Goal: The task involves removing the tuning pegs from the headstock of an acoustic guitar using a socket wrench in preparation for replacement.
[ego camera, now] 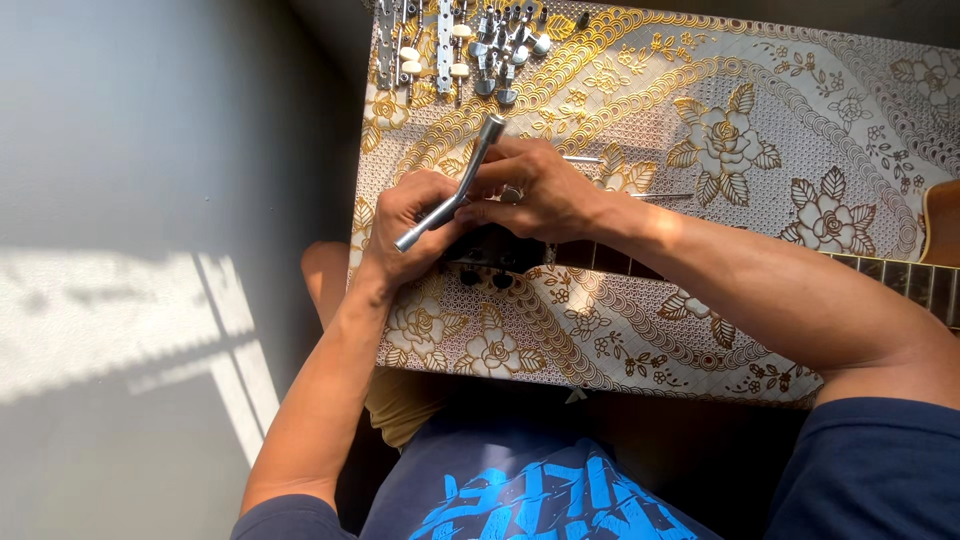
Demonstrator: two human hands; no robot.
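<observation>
Gold-flowered tablecloth [760, 130] under a guitar headstock [497, 250], both hands [405, 225] [540, 190] pinching a bent metal socket wrench [455, 190] over it, loose tuning pegs [470, 45] waiting at the far left, unfitted.

Table [800, 330] under gold-and-white floral cloth [720, 130]; guitar neck [900, 280] lies across it, headstock end under the hands; loose tuning machines [470, 45], chrome with cream buttons, heaped at far left corner; thin metal pins [660, 195] near centre.
</observation>
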